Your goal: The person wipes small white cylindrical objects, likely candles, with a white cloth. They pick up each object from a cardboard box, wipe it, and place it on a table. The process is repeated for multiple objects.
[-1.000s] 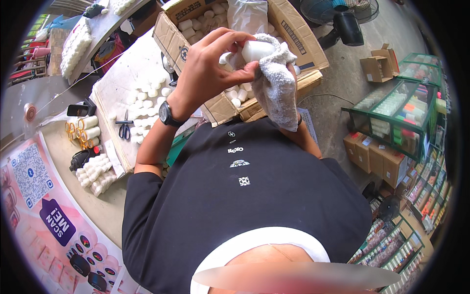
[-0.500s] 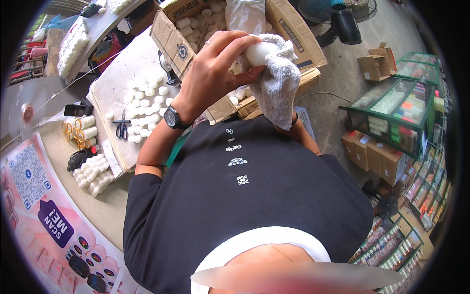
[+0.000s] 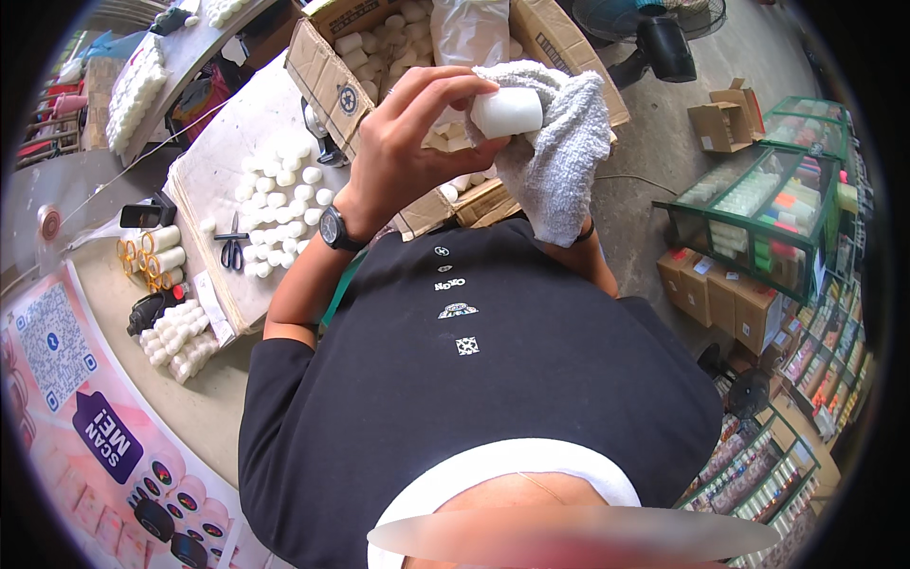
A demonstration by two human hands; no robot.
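My left hand [image 3: 414, 133], with a watch at its wrist, is closed in a pinch on a small white cylinder [image 3: 507, 112], gripped near one end between thumb and fingers. The cylinder's other end lies against a light grey terry towel [image 3: 559, 156]. Beneath the towel is my right hand, its fingers covered; only the wrist and my right forearm [image 3: 590, 266] come out below. The towel hangs over that hand and appears held in it. Behind both hands, an open cardboard box [image 3: 324, 81] contains many similar white pieces and a clear plastic bag [image 3: 469, 33].
Loose white pieces [image 3: 284, 204] and blue-handled scissors [image 3: 231, 248] lie on the worktop at left. Nearby are bundled white pieces [image 3: 178, 339] and gold-ringed rolls [image 3: 156, 254]. A black fan [image 3: 664, 43], a small carton [image 3: 725, 126] and green-framed display cases [image 3: 749, 204] stand at right.
The white cylinder has turned onto its side and shows more of its length. The towel has spread open and shifted right, away from my left fingers.
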